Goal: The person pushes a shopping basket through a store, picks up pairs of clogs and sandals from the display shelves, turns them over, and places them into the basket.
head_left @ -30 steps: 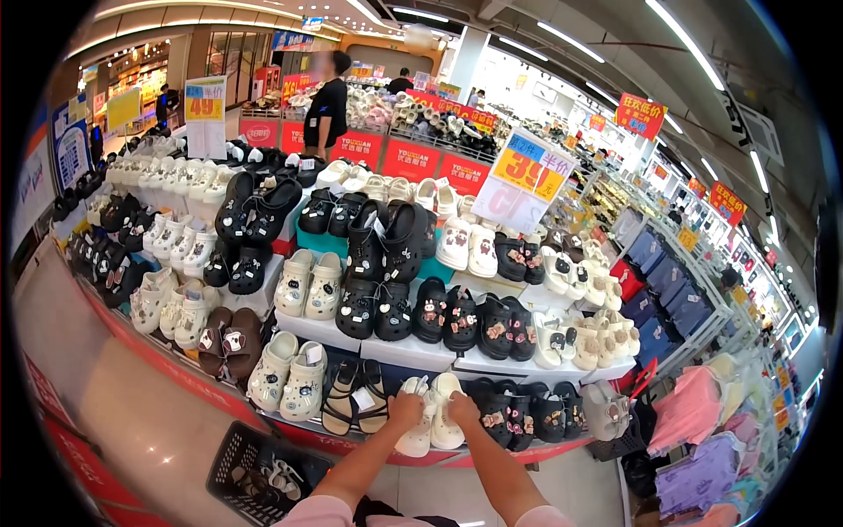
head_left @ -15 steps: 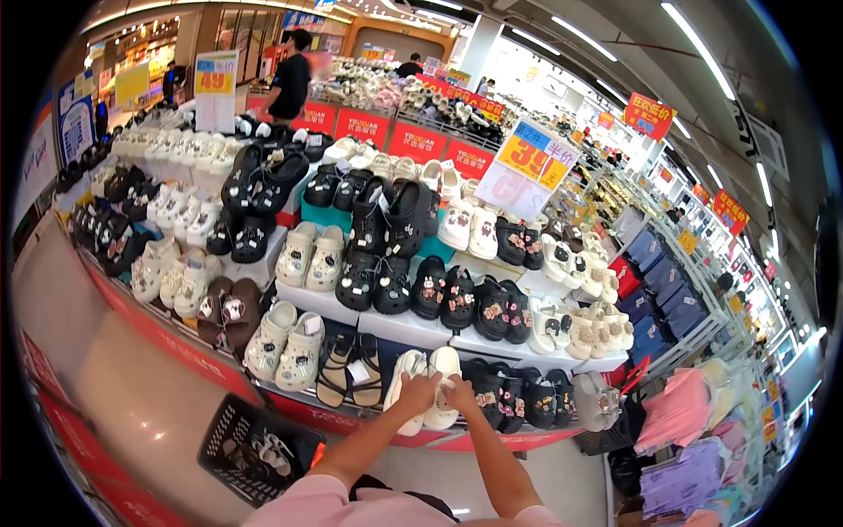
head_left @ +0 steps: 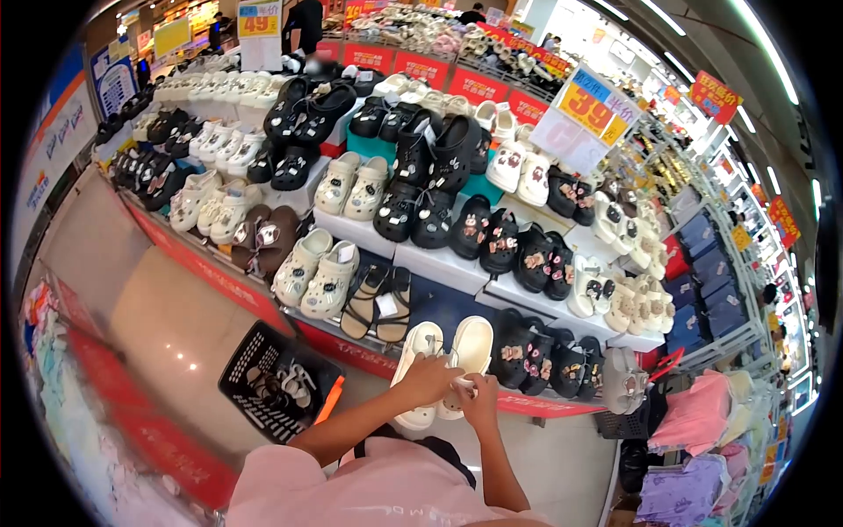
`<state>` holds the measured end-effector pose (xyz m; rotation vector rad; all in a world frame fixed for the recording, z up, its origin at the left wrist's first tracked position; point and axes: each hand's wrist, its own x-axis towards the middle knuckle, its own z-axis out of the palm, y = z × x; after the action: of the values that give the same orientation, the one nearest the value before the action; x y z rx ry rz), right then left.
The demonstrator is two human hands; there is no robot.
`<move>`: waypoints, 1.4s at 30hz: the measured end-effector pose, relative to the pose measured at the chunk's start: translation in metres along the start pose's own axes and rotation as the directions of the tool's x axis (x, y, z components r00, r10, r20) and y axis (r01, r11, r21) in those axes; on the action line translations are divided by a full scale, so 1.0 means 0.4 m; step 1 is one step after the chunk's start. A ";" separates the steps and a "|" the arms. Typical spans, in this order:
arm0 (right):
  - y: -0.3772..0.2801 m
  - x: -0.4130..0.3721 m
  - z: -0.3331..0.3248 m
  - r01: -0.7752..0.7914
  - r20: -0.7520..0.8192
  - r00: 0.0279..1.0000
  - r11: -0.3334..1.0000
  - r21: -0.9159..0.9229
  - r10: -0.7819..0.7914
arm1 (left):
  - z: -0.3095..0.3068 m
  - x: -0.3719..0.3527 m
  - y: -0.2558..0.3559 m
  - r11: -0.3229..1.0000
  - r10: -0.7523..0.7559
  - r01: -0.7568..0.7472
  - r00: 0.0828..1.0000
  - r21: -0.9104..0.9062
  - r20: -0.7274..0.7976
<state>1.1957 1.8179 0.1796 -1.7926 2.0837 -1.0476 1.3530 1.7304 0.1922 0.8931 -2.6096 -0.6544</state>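
Observation:
A pair of cream-white clogs [head_left: 475, 341] is held in front of me at the near edge of the shoe display, soles of the heel ends pointing away. My left hand [head_left: 428, 379] lies closed over the left clog, its fingers reaching toward the middle of the pair. My right hand [head_left: 479, 400] pinches at the front part of the right clog, close to the left fingertips. What exactly sits between the right fingers is too small to make out. Black strappy sandals [head_left: 376, 303] with a white tag lie left of the clogs, and black clogs with charms [head_left: 520, 351] stand to the right.
Rows of clogs fill the tiered display, with a "39" price sign [head_left: 586, 110] above. A dark shopping basket [head_left: 240, 358] holding shoes is at lower left, its orange handle [head_left: 330, 402] beside me. Folded pastel clothes [head_left: 694, 413] hang at right. A person [head_left: 304, 26] stands behind the display.
The clogs have come off the shelf edge toward me, and the two have turned slightly apart. My hands have drawn together between them. The view has tilted downward and shifted left.

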 end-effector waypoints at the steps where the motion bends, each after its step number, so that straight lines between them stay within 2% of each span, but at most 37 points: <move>1: 0.006 -0.025 -0.008 -0.025 0.048 0.999 0.999 0.030 0.024 | -0.002 -0.027 0.029 1.000 -0.021 0.021 1.000 0.005 0.024; 3: 0.009 -0.055 -0.038 0.009 0.081 0.997 0.997 0.078 -0.015 | -0.017 -0.057 0.081 0.997 -0.081 0.080 0.996 0.021 0.048; 7: -0.011 -0.098 -0.122 0.058 0.116 0.989 0.962 0.268 -0.092 | 0.007 -0.133 0.157 0.981 -0.190 0.186 0.976 -0.051 -0.102; 10: 0.042 -0.110 -0.139 -0.009 0.084 0.996 0.838 0.545 -0.044 | -0.009 -0.185 0.227 0.928 -0.372 0.363 0.895 -0.082 -0.248; 11: 0.090 -0.119 -0.113 -0.090 0.100 0.994 0.763 0.640 0.033 | -0.013 -0.198 0.252 0.896 -0.441 0.433 0.852 -0.094 -0.282; 12: 0.109 -0.109 -0.121 -0.171 0.168 0.983 0.735 0.656 0.078 | -0.021 -0.211 0.276 0.867 -0.493 0.487 0.815 -0.103 -0.303; 14: 0.182 -0.094 -0.092 -0.313 0.326 0.942 0.543 0.779 0.075 | -0.029 -0.241 0.326 0.800 -0.590 0.588 0.728 -0.125 -0.349; 15: 0.197 -0.086 -0.092 -0.512 0.518 0.851 0.352 0.784 0.084 | -0.024 -0.257 0.340 0.774 -0.623 0.607 0.683 -0.179 -0.380; 17: 0.213 -0.072 -0.091 -0.820 0.820 0.573 -0.027 0.572 -0.025 | 0.023 -0.301 0.342 0.754 -0.652 0.581 0.604 -0.307 -0.458; 19: 0.186 -0.082 -0.055 -0.874 0.839 0.484 -0.178 0.452 -0.248 | 0.041 -0.328 0.370 0.714 -0.698 0.558 0.521 -0.422 -0.492; 20: 0.172 -0.090 -0.042 -0.898 0.828 0.437 -0.232 0.375 -0.352 | 0.044 -0.336 0.383 0.707 -0.705 0.553 0.511 -0.441 -0.492; 21: 0.150 -0.089 -0.047 -0.940 0.831 0.304 -0.290 0.181 -0.465 | 0.051 -0.345 0.395 0.700 -0.714 0.544 0.500 -0.464 -0.491; 22: 0.127 -0.105 -0.023 -0.887 0.779 0.432 -0.058 0.458 -0.453 | 0.057 -0.355 0.405 0.693 -0.721 0.532 0.489 -0.487 -0.492; 23: 0.105 -0.124 0.013 -0.713 0.683 0.525 0.176 0.679 -0.508 | 0.062 -0.360 0.414 0.713 -0.701 0.483 0.496 -0.508 -0.512; 24: 0.083 -0.144 0.049 -0.437 0.573 0.606 0.370 0.819 -0.552 | 0.064 -0.362 0.424 0.732 -0.681 0.434 0.499 -0.525 -0.536; 25: 0.055 -0.153 0.059 -0.208 0.489 0.633 0.477 0.854 -0.600 | 0.061 -0.370 0.432 0.750 -0.659 0.383 0.500 -0.539 -0.561; 26: 0.030 -0.157 0.065 -0.045 0.429 0.637 0.524 0.850 -0.640 | 0.050 -0.382 0.440 0.780 -0.625 0.433 0.491 -0.453 -0.607; 28: -0.025 -0.158 0.074 0.105 0.399 0.609 0.568 0.816 -0.686 | 0.024 -0.411 0.447 0.804 -0.547 0.529 0.479 -0.271 -0.686; 32: -0.126 -0.157 0.099 0.254 0.395 0.534 0.587 0.768 -0.748 | -0.008 -0.486 0.417 0.786 -0.567 0.518 0.388 -0.337 -0.727; 35: -0.197 -0.155 0.134 0.314 0.410 0.483 0.591 0.743 -0.773 | -0.027 -0.537 0.392 0.748 -0.583 0.565 0.311 -0.347 -0.751; 38: -0.270 -0.157 0.172 0.354 0.437 0.427 0.591 0.725 -0.792 | -0.061 -0.596 0.366 0.697 -0.644 0.570 0.231 -0.435 -0.729; 41: -0.337 -0.158 0.214 0.382 0.470 0.370 0.592 0.710 -0.801 | -0.075 -0.661 0.307 0.714 -0.682 0.373 0.177 -0.593 -0.710; 42: -0.359 -0.157 0.227 0.388 0.483 0.347 0.592 0.706 -0.804 | -0.085 -0.683 0.295 0.684 -0.722 0.341 0.190 -0.645 -0.665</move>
<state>1.3754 1.8399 0.1844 -2.2089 0.4894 -0.5809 1.5160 1.9761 0.2441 1.5223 -1.0560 -0.5274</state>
